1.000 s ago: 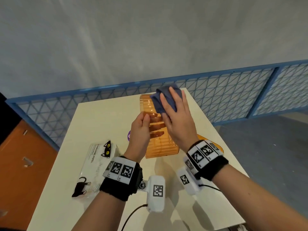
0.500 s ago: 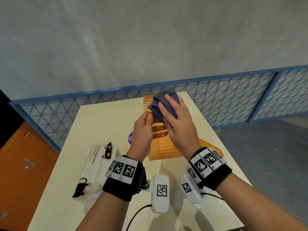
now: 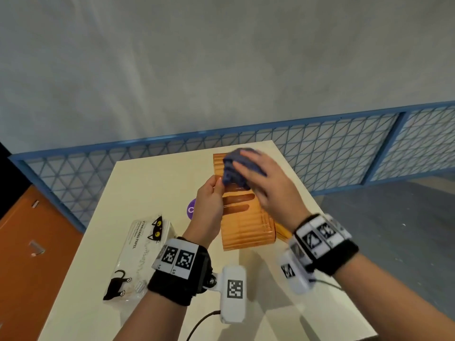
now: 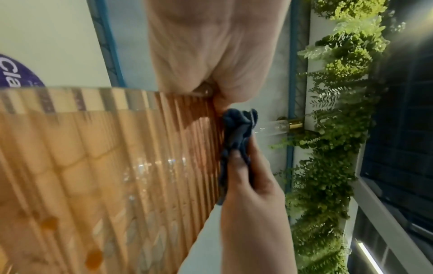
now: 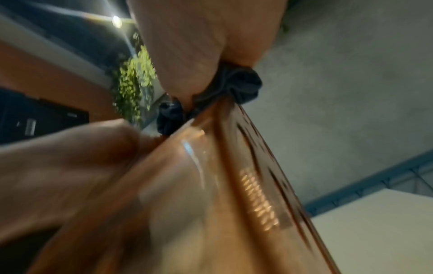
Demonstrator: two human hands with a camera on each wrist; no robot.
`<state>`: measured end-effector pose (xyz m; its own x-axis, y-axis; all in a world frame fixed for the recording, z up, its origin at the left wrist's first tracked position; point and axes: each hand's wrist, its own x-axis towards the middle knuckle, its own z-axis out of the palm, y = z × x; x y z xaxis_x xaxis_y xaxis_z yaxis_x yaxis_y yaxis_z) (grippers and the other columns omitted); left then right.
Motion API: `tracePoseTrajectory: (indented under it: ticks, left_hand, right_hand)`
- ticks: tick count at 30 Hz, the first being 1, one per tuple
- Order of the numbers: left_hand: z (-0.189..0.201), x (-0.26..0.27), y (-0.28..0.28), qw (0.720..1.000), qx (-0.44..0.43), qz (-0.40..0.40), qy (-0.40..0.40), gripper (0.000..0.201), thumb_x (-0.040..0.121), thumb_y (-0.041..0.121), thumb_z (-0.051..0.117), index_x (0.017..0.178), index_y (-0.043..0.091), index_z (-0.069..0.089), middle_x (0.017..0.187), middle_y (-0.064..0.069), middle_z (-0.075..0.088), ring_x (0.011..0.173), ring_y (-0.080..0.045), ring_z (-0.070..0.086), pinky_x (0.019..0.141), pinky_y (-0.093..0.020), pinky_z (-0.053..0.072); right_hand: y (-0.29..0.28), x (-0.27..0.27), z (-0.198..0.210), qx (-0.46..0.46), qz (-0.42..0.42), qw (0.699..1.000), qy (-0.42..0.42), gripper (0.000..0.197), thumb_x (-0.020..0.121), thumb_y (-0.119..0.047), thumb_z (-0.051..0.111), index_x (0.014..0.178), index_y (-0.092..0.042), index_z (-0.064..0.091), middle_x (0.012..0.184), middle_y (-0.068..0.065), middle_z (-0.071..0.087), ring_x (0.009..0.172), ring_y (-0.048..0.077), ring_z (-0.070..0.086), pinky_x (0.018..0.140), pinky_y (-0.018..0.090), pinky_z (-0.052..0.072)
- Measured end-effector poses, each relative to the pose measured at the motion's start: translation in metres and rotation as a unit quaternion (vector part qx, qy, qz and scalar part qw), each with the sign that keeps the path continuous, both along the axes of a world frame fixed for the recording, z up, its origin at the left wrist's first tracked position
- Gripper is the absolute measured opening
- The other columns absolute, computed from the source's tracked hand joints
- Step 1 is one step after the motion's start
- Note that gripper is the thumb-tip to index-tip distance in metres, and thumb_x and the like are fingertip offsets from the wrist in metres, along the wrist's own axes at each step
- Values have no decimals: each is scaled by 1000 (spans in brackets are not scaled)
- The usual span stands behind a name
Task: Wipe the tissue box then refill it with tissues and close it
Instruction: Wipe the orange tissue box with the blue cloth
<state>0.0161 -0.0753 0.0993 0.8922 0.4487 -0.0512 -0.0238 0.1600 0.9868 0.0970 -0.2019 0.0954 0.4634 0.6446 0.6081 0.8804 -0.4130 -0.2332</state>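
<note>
A ribbed, see-through orange tissue box is held tilted above the table. My left hand grips its left edge, thumb on top; the fingers show darkly through the plastic. My right hand holds a crumpled dark blue cloth pressed on the box's far end. In the left wrist view the cloth is pinched against the box's edge. The right wrist view shows the cloth bunched under the palm on the box. A white tissue pack with black cats lies at the left.
The cream table has a purple round sticker beside the box. An orange lid lies on the table under my right wrist. A blue mesh fence runs behind the table's far edge; floor drops away right.
My right hand has slid the cloth leftward across the box's far end, closer to my left thumb. My left hand keeps its grip on the box.
</note>
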Motion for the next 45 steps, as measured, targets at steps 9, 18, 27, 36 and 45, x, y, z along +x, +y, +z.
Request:
tracePoseTrajectory:
  ticks: [9,18,27,36,45]
  left_hand:
    - [7,-6,7,998,43,-9,-48,21,101,8,35,103,9,56,87,-11,67,69,-16,68,52,-25,56]
    - [5,-19,17,981,72,-169,-55,22,101,9,36,112,19,51,121,-7,66,104,-24,68,78,-29,58]
    - [13,-20,25,983,-77,-131,-102,25,87,19,46,104,14,64,93,-3,71,86,-17,65,74,-29,53]
    - [12,-31,21,984,19,-154,-85,35,92,31,43,123,23,57,113,-3,71,106,-22,67,95,-40,50]
    - [11,-39,19,980,69,-173,-74,40,94,30,48,134,26,47,122,-1,67,111,-22,65,94,-32,53]
  right_hand:
    - [-6,-37,-35,21,15,999,-32,53,83,-10,61,132,-23,47,144,2,38,136,28,31,110,46,37]
    - [-11,22,64,93,76,971,208,42,94,-11,49,127,-36,44,117,-11,49,94,-18,48,85,-4,36]
    - [-7,-18,18,-27,126,992,12,46,90,-28,46,136,-25,46,145,2,42,134,18,35,111,29,32]
    - [7,-1,61,-56,110,989,82,45,95,-16,47,138,-28,43,141,-4,46,117,2,44,95,14,40]
    - [2,8,60,12,140,972,189,44,96,-16,45,132,-42,38,125,-20,46,107,-11,46,94,9,40]
